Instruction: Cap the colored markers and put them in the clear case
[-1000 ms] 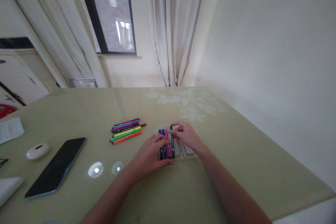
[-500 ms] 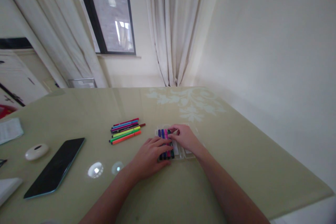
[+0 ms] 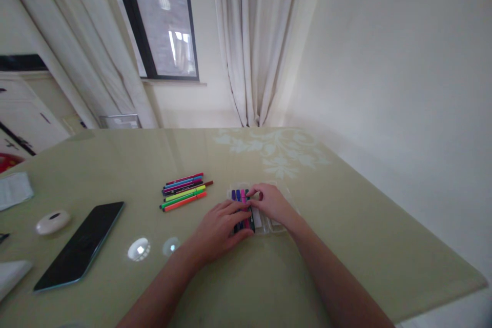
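A clear plastic marker case (image 3: pixel 263 229) lies opened out on the table, with several markers side by side in its left part. Blue and purple ones (image 3: pixel 236 195) are on the left, then a pink marker (image 3: pixel 243 195), then a dark green marker (image 3: pixel 252 223). My left hand (image 3: pixel 221 223) rests across the row, fingers stretched out and touching the markers, thumb by their near ends. My right hand (image 3: pixel 271 202) pinches the far end of the dark green marker between thumb and forefinger. Fingers hide much of the row.
Left of the case lies a loose group of colored markers (image 3: pixel 184 193). Farther left are a black phone (image 3: pixel 80 246), a white oval case (image 3: pixel 53 222), a folded white cloth or paper (image 3: pixel 16 190) and a white object (image 3: pixel 13 277). A wall (image 3: pixel 384 87) borders the table's right side.
My left thumb has shifted slightly right, to the near end of the dark green marker. My right fingertips have moved very slightly; both hands stay at the case.
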{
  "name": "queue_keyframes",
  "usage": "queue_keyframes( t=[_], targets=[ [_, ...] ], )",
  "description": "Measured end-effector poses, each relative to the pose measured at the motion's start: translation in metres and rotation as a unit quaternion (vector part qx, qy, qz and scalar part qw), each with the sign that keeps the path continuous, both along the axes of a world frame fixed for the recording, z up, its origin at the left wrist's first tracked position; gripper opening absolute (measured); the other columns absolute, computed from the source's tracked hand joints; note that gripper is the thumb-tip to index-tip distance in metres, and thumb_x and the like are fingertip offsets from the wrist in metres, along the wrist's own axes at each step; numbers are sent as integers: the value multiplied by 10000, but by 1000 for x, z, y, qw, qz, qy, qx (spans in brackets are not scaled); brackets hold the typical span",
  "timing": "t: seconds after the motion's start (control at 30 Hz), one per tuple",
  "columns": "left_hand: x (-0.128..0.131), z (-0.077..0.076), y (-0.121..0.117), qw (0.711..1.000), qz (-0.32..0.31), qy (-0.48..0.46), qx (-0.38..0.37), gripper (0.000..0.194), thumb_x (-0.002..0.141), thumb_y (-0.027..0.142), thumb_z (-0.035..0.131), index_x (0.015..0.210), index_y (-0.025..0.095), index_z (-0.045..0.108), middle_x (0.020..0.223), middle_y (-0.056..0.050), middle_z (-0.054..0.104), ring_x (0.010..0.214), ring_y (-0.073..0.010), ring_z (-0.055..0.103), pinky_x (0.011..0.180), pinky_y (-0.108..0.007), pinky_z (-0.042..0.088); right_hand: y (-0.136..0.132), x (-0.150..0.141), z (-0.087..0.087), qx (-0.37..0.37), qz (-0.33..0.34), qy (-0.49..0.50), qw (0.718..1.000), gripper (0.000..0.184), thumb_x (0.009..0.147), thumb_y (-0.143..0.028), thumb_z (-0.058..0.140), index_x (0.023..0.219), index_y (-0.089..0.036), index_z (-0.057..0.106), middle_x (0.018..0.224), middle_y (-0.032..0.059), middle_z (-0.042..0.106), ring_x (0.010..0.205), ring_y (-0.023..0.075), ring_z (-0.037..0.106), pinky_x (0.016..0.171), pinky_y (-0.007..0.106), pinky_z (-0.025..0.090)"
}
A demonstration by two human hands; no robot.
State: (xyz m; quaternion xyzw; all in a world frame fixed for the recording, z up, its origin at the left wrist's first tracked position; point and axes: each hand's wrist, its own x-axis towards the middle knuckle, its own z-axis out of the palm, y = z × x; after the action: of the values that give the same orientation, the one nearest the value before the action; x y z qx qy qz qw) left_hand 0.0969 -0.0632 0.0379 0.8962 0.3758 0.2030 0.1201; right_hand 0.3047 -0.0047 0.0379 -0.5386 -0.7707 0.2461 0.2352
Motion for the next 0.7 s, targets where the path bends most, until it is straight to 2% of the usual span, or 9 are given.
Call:
queue_keyframes(
  t=[0.03, 0.1, 0.17, 0.27, 0.37, 0.57, 0.63, 0.7],
  targets=[
    [-4, 0, 3, 1000, 26, -15, -1, 288, 996, 395, 583, 1236, 268, 678, 1317, -59, 677, 1200, -250, 603, 1032, -407, 484, 0, 0, 0, 1, -5, 4, 1000, 109, 818, -216, 771, 920, -185, 791, 839, 33, 740, 713, 158, 617, 684, 267, 424],
    [-17, 0, 11, 992, 122, -22, 14, 237, 1020, 327, 523, 1151, 235, 697, 1215, -78, 697, 1155, -248, 619, 1005, -393, 494, 1, 1, 0, 13, -19, 13, 1000, 104, 852, -257, 750, 917, -187, 791, 854, 38, 746, 731, 162, 617, 692, 273, 423],
    [-35, -2, 20, 969, 242, 15, 51, 218, 1005, 250, 504, 1052, 206, 713, 1136, -102, 696, 1143, -287, 611, 1007, -433, 477, 1, 1, 1, 23, -35, 26, 999, 111, 879, -269, 721, 916, -189, 789, 881, 43, 756, 743, 163, 617, 702, 279, 425],
    [-60, -5, 29, 932, 343, 93, 69, 220, 981, 238, 516, 1055, 198, 719, 1096, -117, 681, 1106, -333, 599, 968, -464, 474, 1, -1, 3, 29, -46, 43, 998, 119, 894, -260, 692, 909, -193, 788, 883, 40, 765, 723, 158, 614, 699, 281, 430],
    [-70, -7, 33, 929, 352, 110, 39, 204, 971, 301, 556, 1021, 206, 729, 1075, -106, 673, 1086, -326, 598, 950, -444, 475, 2, -2, 3, 46, -56, 47, 996, 129, 893, -261, 678, 896, -193, 788, 856, 38, 764, 699, 157, 606, 693, 284, 430],
    [-63, -13, 34, 958, 276, 83, 3, 146, 949, 263, 576, 947, 204, 709, 1061, -94, 707, 1058, -297, 611, 954, -430, 459, 3, 0, 5, 71, -66, 73, 993, 148, 888, -241, 637, 847, -186, 768, 828, 39, 754, 704, 158, 612, 709, 284, 446],
    [-61, -13, 34, 962, 269, 55, 5, 154, 947, 254, 565, 915, 199, 705, 1044, -104, 718, 1051, -307, 618, 951, -455, 459, 2, 0, 7, 78, -69, 84, 991, 153, 886, -245, 632, 832, -184, 761, 813, 39, 749, 697, 159, 609, 711, 286, 451],
    [-59, -10, 34, 963, 269, -17, 6, 172, 953, 287, 560, 910, 197, 700, 1030, -109, 728, 1034, -307, 629, 943, -468, 465, 1, -1, 9, 84, -72, 99, 989, 157, 885, -260, 632, 830, -185, 758, 797, 37, 742, 688, 160, 601, 709, 288, 458]
  ],
)
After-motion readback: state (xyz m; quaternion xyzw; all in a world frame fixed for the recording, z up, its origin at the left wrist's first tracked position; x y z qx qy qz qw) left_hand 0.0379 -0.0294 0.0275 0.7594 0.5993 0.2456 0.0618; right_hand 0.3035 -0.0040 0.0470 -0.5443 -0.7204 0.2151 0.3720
